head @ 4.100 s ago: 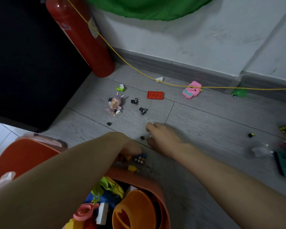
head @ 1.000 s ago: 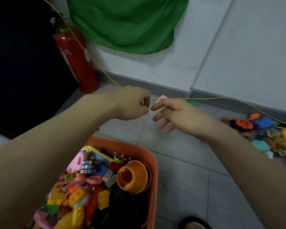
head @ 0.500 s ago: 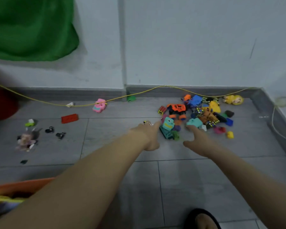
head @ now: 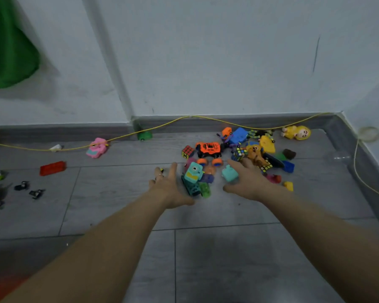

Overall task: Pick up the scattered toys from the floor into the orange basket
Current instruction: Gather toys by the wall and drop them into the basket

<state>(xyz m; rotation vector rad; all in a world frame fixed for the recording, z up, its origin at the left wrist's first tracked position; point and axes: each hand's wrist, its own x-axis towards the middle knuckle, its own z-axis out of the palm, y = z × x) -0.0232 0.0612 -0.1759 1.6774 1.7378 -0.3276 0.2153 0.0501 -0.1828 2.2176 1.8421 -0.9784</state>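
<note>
Both arms reach to 12 o'clock, the left hand (head: 170, 186) and right hand (head: 246, 182) with fingers spread apart, holding nothing, on either side of a teal toy (head: 193, 174) at the pile of toys (head: 239, 156), the orange basket (head: 2, 287) only a blurry corner at 8 o'clock, and no words I can read.

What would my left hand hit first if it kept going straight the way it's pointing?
Probably the teal camera toy: the left hand is open beside it, fingers aimed just past its left edge. If it misses that, the Rubik's cube lies further along. Depth is hard to judge.
</note>
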